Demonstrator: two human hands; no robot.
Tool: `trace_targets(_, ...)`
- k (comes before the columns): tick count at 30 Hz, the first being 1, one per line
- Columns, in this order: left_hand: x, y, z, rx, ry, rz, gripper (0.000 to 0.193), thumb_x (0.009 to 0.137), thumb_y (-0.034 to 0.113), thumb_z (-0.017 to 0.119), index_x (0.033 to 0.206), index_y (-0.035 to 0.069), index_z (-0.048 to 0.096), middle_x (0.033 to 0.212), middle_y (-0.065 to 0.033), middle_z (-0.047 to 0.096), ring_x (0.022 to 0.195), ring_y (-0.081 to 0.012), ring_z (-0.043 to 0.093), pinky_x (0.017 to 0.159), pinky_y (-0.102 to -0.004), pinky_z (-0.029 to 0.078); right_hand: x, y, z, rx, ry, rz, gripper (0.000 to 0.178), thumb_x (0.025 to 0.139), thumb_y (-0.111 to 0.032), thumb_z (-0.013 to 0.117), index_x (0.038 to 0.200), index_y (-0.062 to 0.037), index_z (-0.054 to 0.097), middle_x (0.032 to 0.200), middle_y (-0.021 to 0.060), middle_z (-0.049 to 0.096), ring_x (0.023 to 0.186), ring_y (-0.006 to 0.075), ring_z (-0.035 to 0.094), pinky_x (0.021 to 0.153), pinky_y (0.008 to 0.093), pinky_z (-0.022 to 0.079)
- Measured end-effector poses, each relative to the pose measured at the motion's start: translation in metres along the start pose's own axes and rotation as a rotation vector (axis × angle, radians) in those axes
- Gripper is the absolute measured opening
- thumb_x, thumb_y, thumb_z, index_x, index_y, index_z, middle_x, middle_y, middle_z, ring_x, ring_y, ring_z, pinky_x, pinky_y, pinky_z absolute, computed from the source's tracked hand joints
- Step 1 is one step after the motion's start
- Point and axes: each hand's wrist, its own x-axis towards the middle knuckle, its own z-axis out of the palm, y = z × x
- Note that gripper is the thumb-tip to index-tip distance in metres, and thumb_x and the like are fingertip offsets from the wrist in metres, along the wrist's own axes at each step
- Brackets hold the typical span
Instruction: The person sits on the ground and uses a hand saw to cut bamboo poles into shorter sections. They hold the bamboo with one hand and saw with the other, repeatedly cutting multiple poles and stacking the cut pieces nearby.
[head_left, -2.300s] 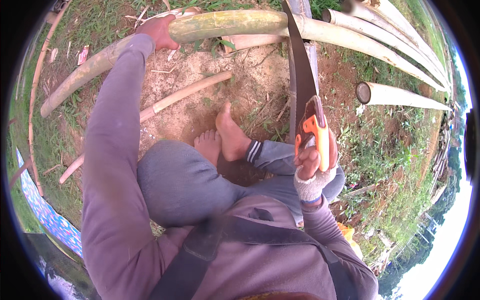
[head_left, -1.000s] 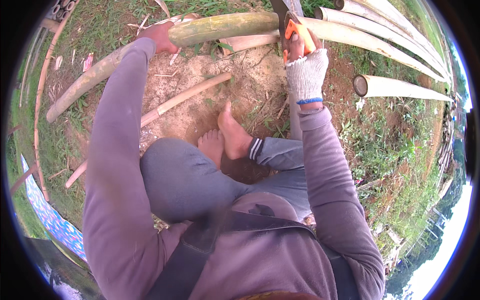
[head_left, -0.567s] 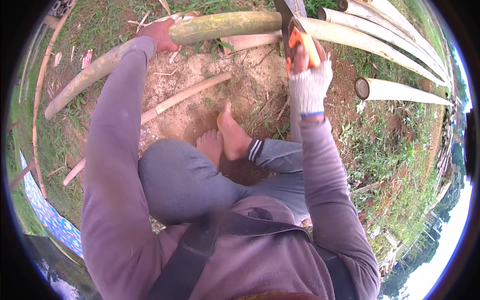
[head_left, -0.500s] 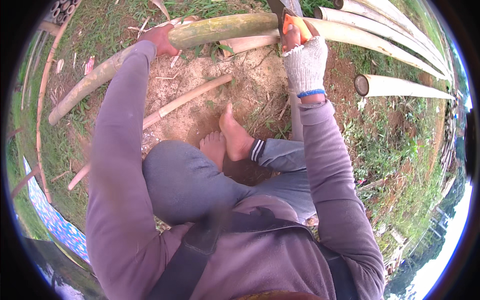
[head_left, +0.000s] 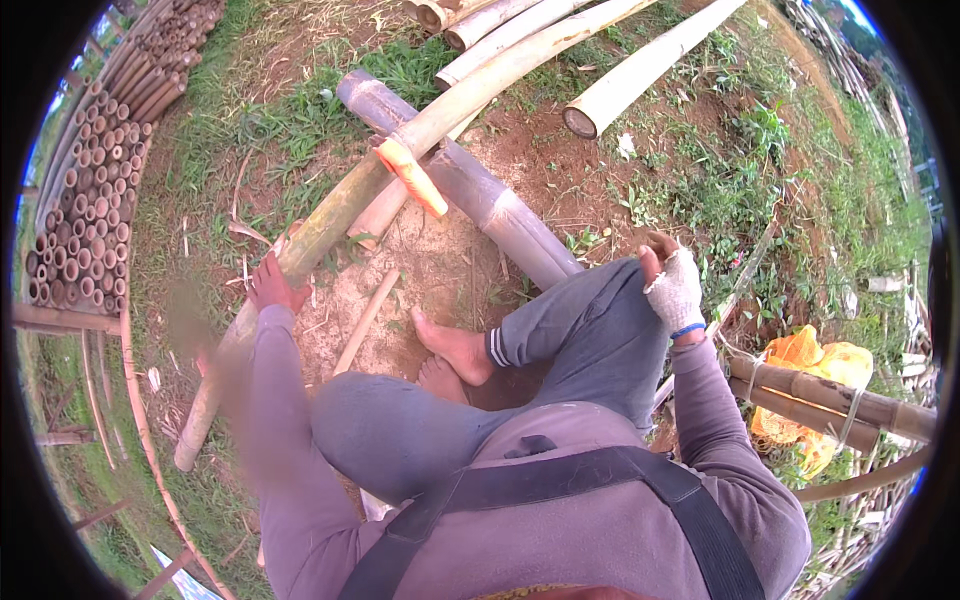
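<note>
Head view: the pole (head_left: 340, 215) lies diagonally, its long axis running from a near end at lower left up to the upper right edge. It crosses over a thick, darker bamboo (head_left: 500, 210), which slants the other way, from upper left down to the right knee (head_left: 610, 295). The saw (head_left: 412, 178) is at that crossing, its orange handle pointing down and right, crosswise to the pole; its blade can hardly be made out.

The left hand (head_left: 277, 284) grasps the pole from above, well down from the saw, thumb on the near side. The right hand (head_left: 672, 285), in a white fingerless glove, has released the saw and is beside the right knee, fingers loosely bent; whether it touches the knee cannot be told.

At left, a stack (head_left: 90, 220) of bamboo lengths shows round hollow ends. At right, orange plastic (head_left: 840, 365) lies behind tied poles (head_left: 890, 412); whether it holds anything cannot be told. A thin stick (head_left: 370, 320) lies near the bare feet (head_left: 455, 350).
</note>
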Motion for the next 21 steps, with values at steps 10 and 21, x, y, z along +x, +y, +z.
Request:
trace_targets(10,-0.075,0.030,-0.035,-0.244,-0.086,0.325,0.080,0.077,0.036,0.093,0.149,0.015,0.063,0.149,-0.0191,0.066,0.141,-0.0395,0.060,0.118,-0.0506,0.048,-0.139,0.352,0.150,-0.573,-0.343,-0.257,0.033,0.103,-0.027,0.063,0.118,0.0003,0.072,0.108,0.0240,0.078,0.100,0.0397,0.078,0.080,0.0503,0.063)
trace_targets(21,-0.106,-0.013,-0.062,-0.313,-0.198,0.158,0.073,0.082,0.040,0.089,0.147,0.013,0.067,0.132,-0.0197,0.077,0.125,-0.0354,0.073,0.108,-0.0430,0.057,-0.175,0.353,0.190,0.361,-0.046,0.550,0.042,0.109,-0.038,0.060,0.123,0.0007,0.071,0.105,0.0213,0.077,0.092,0.0295,0.075,0.083,0.0423,0.059)
